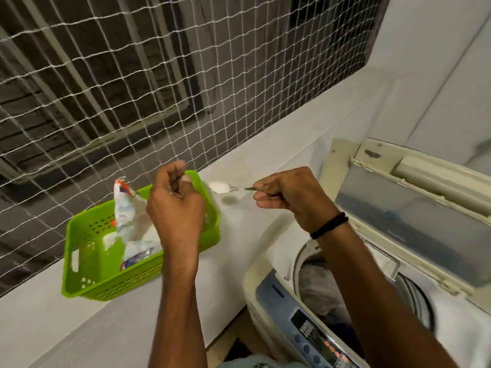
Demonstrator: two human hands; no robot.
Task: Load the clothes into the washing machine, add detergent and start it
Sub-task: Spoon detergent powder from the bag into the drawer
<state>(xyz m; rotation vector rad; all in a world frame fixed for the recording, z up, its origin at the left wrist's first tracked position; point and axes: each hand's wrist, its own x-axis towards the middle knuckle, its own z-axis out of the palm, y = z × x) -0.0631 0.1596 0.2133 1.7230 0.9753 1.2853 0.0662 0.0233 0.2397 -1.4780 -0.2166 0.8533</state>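
basket [87,272]: glossy green plastic, perforated | detergent packet [127,208]: shiny crinkled film | spoon [230,187]: metal, white powder | ledge [265,160]: matt white | net [132,88]: knotted cord

Washing machine [251,284], control panel [285,310] — one small dark brand word [277,290] at the upper left end, too blurred to read. Further along, a dark window [305,328] with rows of tiny pale captions, illegible, and a lit red display [333,347] with smeared digits.

Detergent packet [127,208] in the green basket [87,229] — red and blue print, no letters legible.
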